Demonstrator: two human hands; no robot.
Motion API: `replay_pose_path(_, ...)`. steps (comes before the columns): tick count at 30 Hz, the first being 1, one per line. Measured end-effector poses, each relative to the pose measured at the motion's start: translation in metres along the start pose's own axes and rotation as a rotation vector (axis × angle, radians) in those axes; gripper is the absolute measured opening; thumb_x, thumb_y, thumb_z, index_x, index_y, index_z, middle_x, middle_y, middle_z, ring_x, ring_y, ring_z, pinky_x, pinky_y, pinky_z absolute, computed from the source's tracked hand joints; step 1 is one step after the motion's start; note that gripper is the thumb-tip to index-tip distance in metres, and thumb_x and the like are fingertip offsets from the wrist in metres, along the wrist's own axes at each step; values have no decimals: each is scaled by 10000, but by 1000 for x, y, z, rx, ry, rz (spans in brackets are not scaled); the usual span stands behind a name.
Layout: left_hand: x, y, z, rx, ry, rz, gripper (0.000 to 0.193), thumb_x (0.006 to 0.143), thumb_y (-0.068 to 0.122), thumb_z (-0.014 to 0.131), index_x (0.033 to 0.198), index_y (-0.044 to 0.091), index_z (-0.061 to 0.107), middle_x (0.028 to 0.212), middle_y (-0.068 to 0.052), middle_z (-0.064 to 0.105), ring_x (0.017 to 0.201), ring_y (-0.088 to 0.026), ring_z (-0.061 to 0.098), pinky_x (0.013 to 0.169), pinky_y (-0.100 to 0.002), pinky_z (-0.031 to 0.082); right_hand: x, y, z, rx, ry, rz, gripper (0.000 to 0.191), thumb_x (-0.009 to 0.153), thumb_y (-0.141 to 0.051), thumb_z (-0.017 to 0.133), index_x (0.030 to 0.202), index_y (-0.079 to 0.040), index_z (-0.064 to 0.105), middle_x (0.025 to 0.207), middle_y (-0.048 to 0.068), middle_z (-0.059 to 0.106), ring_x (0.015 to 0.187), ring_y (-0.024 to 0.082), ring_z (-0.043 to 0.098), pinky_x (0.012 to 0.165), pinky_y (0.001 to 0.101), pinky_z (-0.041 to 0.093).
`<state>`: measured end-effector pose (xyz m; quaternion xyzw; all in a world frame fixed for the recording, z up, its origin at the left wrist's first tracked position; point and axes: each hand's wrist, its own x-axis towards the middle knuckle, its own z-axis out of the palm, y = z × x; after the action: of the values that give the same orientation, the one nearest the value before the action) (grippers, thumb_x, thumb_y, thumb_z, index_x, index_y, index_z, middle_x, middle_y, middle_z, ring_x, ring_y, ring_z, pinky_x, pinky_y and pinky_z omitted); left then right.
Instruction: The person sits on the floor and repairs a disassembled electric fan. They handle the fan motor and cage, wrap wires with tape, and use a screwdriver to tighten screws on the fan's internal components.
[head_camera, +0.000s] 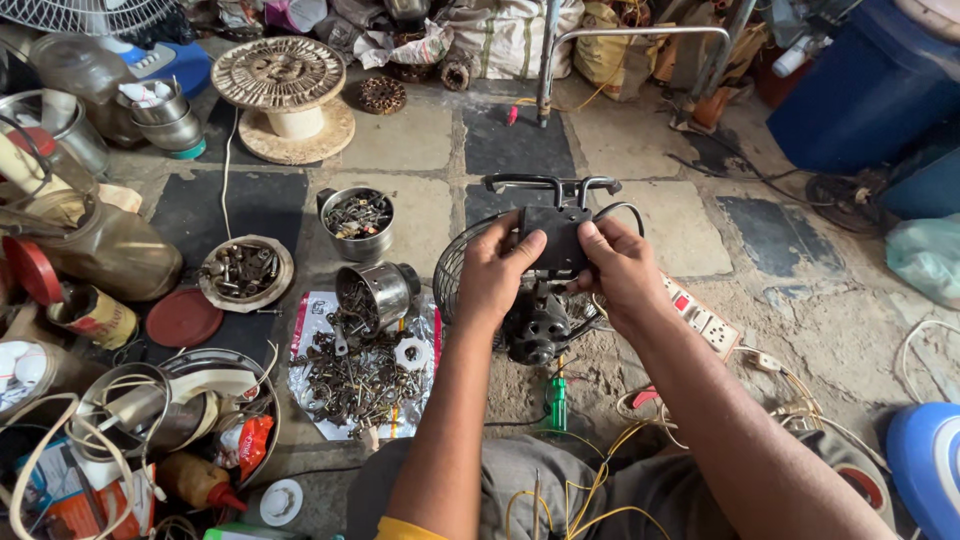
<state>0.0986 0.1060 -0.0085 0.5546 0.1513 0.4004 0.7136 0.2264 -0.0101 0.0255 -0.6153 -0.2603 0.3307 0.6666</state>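
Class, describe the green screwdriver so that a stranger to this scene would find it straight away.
Start at the black fan motor below the two hands holding a black box. Just below the motor, on the floor by yellow wires, stands the screwdriver. Its clear green handle is the only green tool there.

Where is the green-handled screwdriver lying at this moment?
In the head view, the green-handled screwdriver lies on the floor just below the black fan motor, between the person's forearms and left of the white power strip.
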Motion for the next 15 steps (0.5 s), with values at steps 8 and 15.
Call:
replay_pose_path(8, -4, 1, 12, 174, 80, 62, 458, 965, 267, 683, 1346, 26, 606, 1144, -78, 733, 1013, -139, 696, 895, -289, 553, 0, 3, 4, -16, 34, -38, 212, 1037, -248, 606, 1070, -51, 678, 789, -7, 624, 534, 57, 482, 491, 223, 456)
replay_pose_path(15, -4, -7, 27, 29, 137, -8, 546, 909, 301, 737, 1345, 21, 563, 1152, -110, 712, 1008, -192, 705, 880, -313, 578, 4, 2, 9, -1, 64, -21, 237, 1025, -248, 622, 1090, -27, 680, 762, -2, 597, 530, 49, 453, 445, 226, 426)
